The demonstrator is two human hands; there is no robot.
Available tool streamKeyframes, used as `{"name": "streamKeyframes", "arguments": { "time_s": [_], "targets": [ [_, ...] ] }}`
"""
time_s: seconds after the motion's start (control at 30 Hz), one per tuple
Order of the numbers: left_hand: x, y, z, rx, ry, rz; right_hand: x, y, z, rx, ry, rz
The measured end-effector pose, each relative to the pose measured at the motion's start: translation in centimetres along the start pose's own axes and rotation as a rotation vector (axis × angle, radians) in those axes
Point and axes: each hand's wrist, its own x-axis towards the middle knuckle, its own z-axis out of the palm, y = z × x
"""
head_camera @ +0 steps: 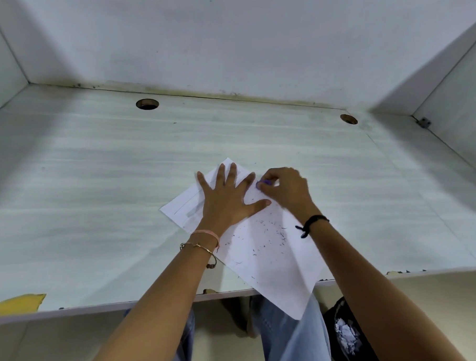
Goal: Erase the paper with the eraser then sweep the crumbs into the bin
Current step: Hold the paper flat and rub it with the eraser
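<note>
The paper (273, 263) lies slantwise on the bench (95, 186), long axis far-left to near-right, near corner overhanging the edge. On the paper the left hand (226, 200) presses flat, fingers (232, 172) spread; beside it the right hand (286, 189) pinches a purple eraser (263, 183).

One paper (276, 260) lies on one desk (95, 186). At the paper are two hands, left hand (227, 202) and right hand (286, 189), one eraser (264, 183) and crumbs (271, 230) too many to count. Beyond the paper, two round holes (147, 104) (348, 119); below it, one bin (344, 334).
</note>
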Motion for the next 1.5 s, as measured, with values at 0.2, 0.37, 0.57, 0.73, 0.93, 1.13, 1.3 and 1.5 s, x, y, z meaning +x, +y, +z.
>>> {"name": "streamKeyframes", "arguments": {
  "time_s": [0.2,0.37,0.57,0.73,0.93,1.13,1.3,1.5],
  "targets": [
    [0.0,-0.3,-1.3,-0.111,-0.051,-0.002,0.8,0.8,-1.6,0.072,0.028,0.062],
    [0.0,-0.8,-3.5,-0.907,0.022,-0.211,-3.5,-2.7,1.1,0.301,0.023,-0.095],
    [-3.3,-4.9,-4.4,-0.909,0.015,-0.111,-4.2,-3.4,3.0,0.262,-0.067,-0.204],
    [-7.5,-8.2,-4.4,-0.512,-0.115,0.051,-3.2,-2.7,2.1,0.178,-0.097,-0.174],
    [-9.3,-7.0,-2.9,-0.047,-0.148,0.01,-5.6,-5.2,2.4,0.282,-0.151,-0.22],
    [-9.4,-6.2,-2.2,0.006,-0.067,-0.029,-7.0,-6.5,3.8,0.222,-0.114,-0.279],
    [-9.2,-6.3,-2.1,0.03,-0.059,-0.012,-8.0,-7.8,3.6,0.164,-0.216,-0.383],
    [-9.1,-6.4,-1.7,0.027,-0.049,-0.017,-7.6,-7.8,3.1,0.143,-0.182,-0.357]
  ]
}}
